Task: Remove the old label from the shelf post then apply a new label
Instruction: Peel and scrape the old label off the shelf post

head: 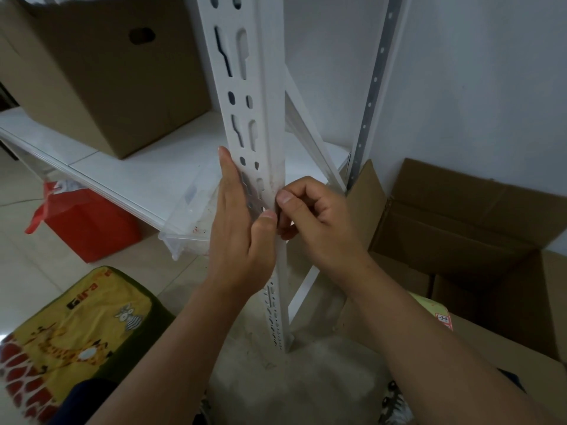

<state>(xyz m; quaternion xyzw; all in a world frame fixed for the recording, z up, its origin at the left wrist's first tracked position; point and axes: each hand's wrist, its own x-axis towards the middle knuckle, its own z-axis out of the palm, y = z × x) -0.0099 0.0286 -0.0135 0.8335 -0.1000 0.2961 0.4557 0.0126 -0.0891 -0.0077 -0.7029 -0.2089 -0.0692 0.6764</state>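
Head view: left hand lies flat along the shelf post, fingers straight, thumb pressed on the post's front edge. Right hand has fingers curled, thumb and forefinger pinching at that same edge, touching the left thumb; the label itself cannot be made out. Behind the post, a cardboard box sits on the white shelf. An open carton stands at right.

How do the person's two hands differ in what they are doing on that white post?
The left hand lies flat along the shelf post, fingers straight and pointing up; the right hand is curled, its fingertips picking at the post's edge. The left sits on the slotted face, the right at the corner. Both touch the post at one height.
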